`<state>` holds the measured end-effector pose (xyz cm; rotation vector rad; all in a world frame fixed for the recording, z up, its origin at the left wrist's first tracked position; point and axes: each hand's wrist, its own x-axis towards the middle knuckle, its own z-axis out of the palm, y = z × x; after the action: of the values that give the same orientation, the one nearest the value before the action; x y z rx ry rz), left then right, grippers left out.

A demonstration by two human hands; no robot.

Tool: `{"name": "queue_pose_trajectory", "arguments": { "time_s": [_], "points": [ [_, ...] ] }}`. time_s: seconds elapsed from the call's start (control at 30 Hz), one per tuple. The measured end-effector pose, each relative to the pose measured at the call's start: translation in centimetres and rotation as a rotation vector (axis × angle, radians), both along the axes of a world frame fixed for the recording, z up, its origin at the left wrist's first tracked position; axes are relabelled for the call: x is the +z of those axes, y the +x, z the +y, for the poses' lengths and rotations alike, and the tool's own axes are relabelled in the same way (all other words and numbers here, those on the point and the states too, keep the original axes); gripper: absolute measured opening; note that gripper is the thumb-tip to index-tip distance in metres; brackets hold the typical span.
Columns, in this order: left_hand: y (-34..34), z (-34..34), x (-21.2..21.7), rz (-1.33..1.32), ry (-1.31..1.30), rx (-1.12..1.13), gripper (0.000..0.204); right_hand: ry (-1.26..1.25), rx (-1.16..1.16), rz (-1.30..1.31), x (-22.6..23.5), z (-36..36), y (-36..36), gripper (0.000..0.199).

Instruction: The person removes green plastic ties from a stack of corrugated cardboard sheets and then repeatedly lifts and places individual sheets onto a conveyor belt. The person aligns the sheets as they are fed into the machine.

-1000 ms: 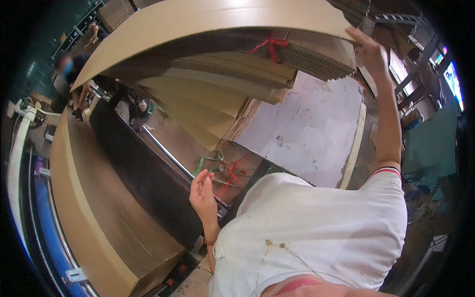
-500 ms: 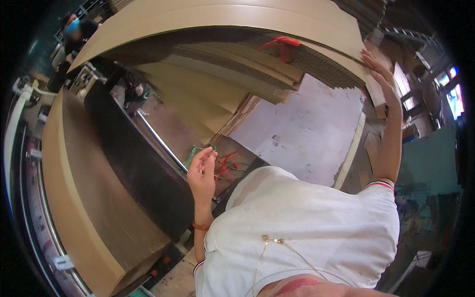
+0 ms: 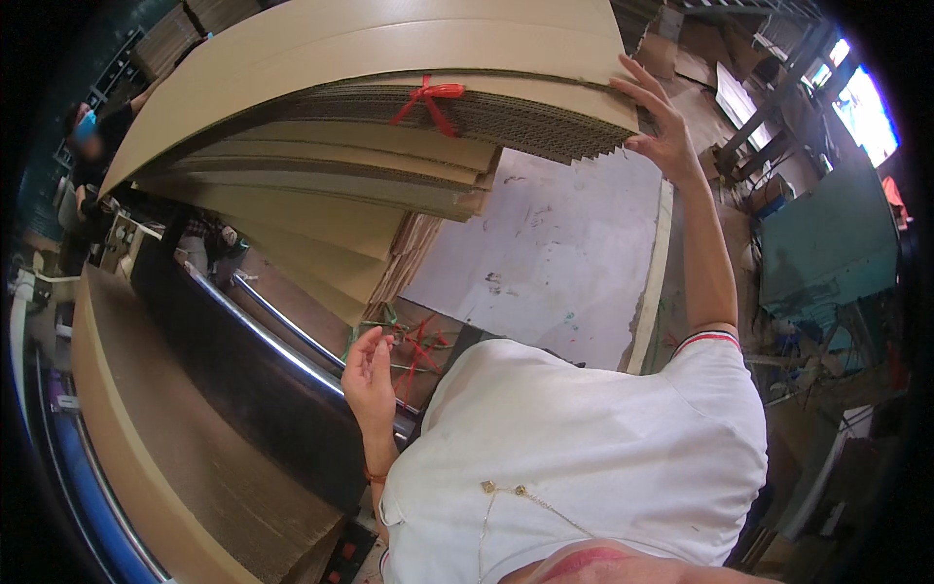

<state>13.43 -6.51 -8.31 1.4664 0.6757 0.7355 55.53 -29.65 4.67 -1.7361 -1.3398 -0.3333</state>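
While tied with red string [image 3: 428, 97], tan corrugated cardboard bundle [image 3: 409, 58], right hand [image 3: 662, 127] touching.

White short-sleeved shirt [image 3: 593, 457], red-and-dark-trimmed cuff [image 3: 707, 339], thin gold necklace [image 3: 516, 493], reddish wristband [image 3: 375, 476].

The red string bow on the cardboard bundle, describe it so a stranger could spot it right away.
Find the thick bundle of flat corrugated cardboard sheets that the right hand steadies at its corner. On its ridged front edge sits the red string bow, the only knot up there; the other red strings lie lower, by the left hand.
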Motion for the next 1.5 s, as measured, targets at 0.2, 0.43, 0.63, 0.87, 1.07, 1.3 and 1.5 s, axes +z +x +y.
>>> {"name": "queue_pose_trajectory", "arguments": {
  "time_s": [0.2,0.43,0.63,0.87,1.07,1.3,1.5],
  "points": [
    [0.4,-0.6,0.2,0.019,-0.005,-0.020,0.027,-0.003,0.057,-0.056,1.1,0.7,1.0,0.094],
    [1.5,-0.5,2.5,0.017,0.036,-0.069,0.026,0.030,-0.065,-0.310,3.4,1.9,2.3,0.098],
    [5.0,-0.6,8.6,-0.036,-0.031,-0.301,0.039,0.140,-0.103,-0.520,5.0,4.8,-1.7,0.093],
    [7.6,1.9,14.7,-0.467,-0.710,-0.564,0.054,0.334,0.138,-0.697,3.8,12.8,-15.9,0.080],
    [2.1,5.5,12.9,-0.300,-0.546,-0.106,0.042,0.359,0.349,-0.546,0.8,17.4,-23.6,0.063],
    [-8.0,5.2,12.1,-0.292,-0.493,0.171,0.044,0.814,0.288,0.423,-6.3,13.8,-21.2,0.039],
    [-19.3,4.4,10.8,-0.370,-0.461,0.392,0.045,0.653,0.492,1.309,-3.0,13.1,-14.6,0.048]
  ]
}}
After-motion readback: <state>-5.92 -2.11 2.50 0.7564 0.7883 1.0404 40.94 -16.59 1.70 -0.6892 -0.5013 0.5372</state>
